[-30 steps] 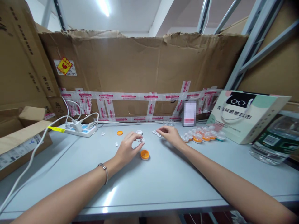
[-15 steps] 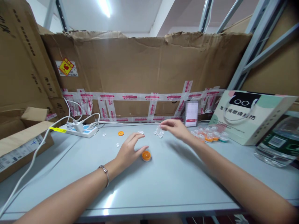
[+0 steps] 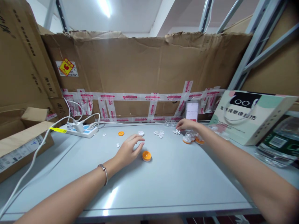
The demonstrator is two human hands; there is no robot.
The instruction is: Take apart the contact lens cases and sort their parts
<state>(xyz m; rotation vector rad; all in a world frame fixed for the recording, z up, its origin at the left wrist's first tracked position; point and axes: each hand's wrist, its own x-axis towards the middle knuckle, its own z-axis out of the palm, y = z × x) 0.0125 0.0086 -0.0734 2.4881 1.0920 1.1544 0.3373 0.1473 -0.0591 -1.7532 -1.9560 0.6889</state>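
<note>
My left hand (image 3: 128,150) hovers low over the table with thumb and fingers apart, holding nothing. Just right of its thumb lies a round orange part with a white base (image 3: 146,156). Farther back, my right hand (image 3: 187,124) has its fingertips pinched together and pointing down at a cluster of small white plastic pieces (image 3: 177,132). Whether a piece is between those fingertips is hidden. A second cluster of white pieces (image 3: 159,133) lies to its left. Beyond my left hand are a white ring (image 3: 140,133) and an orange ring (image 3: 121,133).
Clear-topped orange and white round items (image 3: 188,137) are grouped beneath my right forearm. Behind stands a phone (image 3: 192,111). A paper bag (image 3: 247,116) and water bottle (image 3: 277,140) are on the right. A power strip (image 3: 81,130) with cables and an open carton (image 3: 25,143) occupy the left.
My right hand has moved right, from above the first white cluster to the other one beside the round items. Clear pieces now show at the back. My left hand has barely moved.
</note>
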